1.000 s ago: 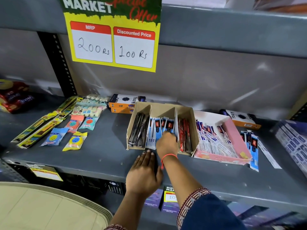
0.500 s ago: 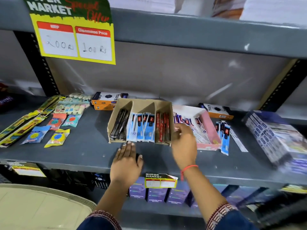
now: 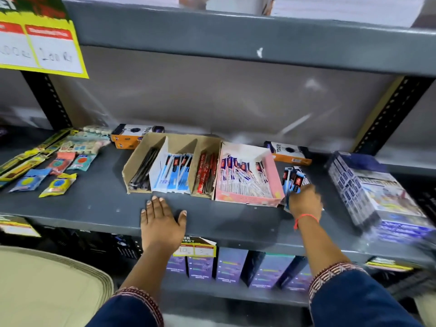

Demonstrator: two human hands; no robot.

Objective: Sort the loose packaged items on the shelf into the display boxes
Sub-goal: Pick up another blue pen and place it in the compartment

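Loose blue pen packets point(image 3: 293, 181), each a narrow blue-and-white sleeve with a red and black label near the top, bunched on the grey shelf point(image 3: 99, 206) just right of the pink display box point(image 3: 273, 182). The right hand point(image 3: 305, 201), motion-blurred, closes over their lower ends. The pink box holds white and purple sachets; touching its left side, the cardboard display box point(image 3: 132, 169) has three compartments: dark pens, matching blue packets, red packets. The left hand point(image 3: 161, 224) lies flat and open, palm down, on the shelf edge before the cardboard box
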